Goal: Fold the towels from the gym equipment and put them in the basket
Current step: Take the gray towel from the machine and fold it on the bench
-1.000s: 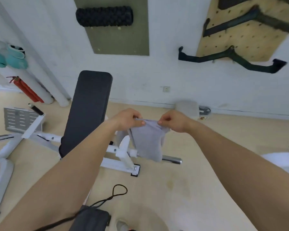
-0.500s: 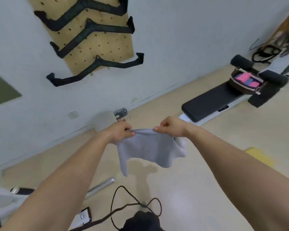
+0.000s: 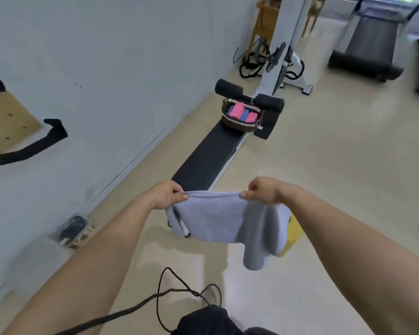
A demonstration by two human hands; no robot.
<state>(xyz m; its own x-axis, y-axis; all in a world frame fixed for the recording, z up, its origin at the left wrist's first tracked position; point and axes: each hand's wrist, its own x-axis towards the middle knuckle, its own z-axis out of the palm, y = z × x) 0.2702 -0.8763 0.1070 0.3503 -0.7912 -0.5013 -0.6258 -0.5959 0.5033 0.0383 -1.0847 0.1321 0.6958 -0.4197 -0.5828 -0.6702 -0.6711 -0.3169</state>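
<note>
Left hand (image 3: 166, 194) and right hand (image 3: 261, 191) each pinch a top corner of the grey towel (image 3: 218, 218), hanging in mid-air above the near end of the bench (image 3: 203, 160). Basket (image 3: 242, 117) sits at the bench's far end, already holding rolled towels. Risk: the right side droops bunched, so a fold could come out crooked, or a corner could slip free.

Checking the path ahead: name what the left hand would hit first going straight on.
Likely the black bench pad just beyond the left hand; depth is unclear, so it may pass above.
</note>
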